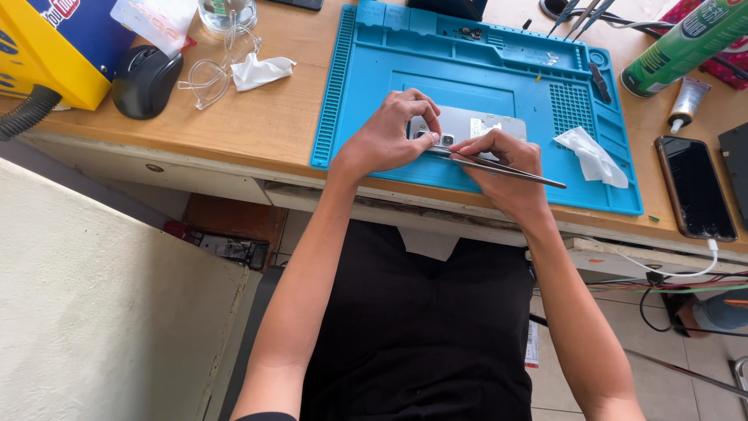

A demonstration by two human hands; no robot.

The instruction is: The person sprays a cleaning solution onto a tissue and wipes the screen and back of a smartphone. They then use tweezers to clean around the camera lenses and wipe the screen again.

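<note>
A wooden desk [273, 125] is running across the top of the view, its front edge worn and chipped, and a blue work mat [374, 101] with moulded trays along its far rim is lying on it. A silver phone [475, 125], back side up, is resting near the mat's front edge. The left hand [389, 136] is bearing down on the phone's left end, fingers curled and closed over it, the thumb pressing near the camera opening. The right hand [506, 168] is pinching a pair of metal tweezers [499, 165] between closed fingers, the tips lying at the phone's front edge just beside the left thumb. A crumpled white tissue [594, 156] is lying on the mat to the right. Off the mat, a dark phone [696, 187] is lying screen up, with a green spray can [682, 47] and a small tube [687, 103] beyond it. To the left, a black mouse [144, 80], clear safety glasses [210, 74] and another tissue [259, 70] are sitting near a yellow box [47, 54]. Below the desk, cables are trailing over a tiled floor [623, 320], and a pale panel [101, 304] is filling the lower left.
</note>
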